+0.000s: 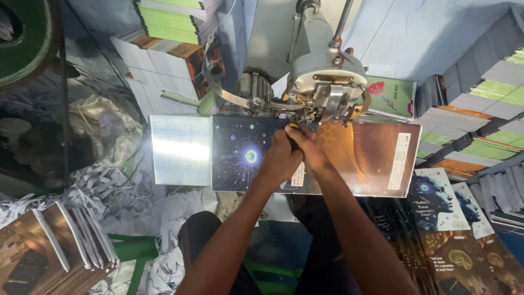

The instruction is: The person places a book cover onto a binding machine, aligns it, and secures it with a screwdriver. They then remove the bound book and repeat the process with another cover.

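Both forearms lead to the left hand and right hand, whose fingers press the open booklet, grip partly hidden beneath the stitching machine.

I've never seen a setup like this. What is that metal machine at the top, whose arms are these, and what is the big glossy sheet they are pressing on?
The picture comes from a camera on the person's head, looking down, so the two arms are their own. The left hand and right hand press side by side on an opened-out glossy cover, dark blue on one half, orange-brown on the other. It lies flat on a shiny metal table, with its middle fold under the head of a grey metal machine. Something small and yellow shows at the fingertips; I cannot tell what. Around the workplace are stacks of finished books, a bundle of covers at lower left, and paper trimmings on the floor.
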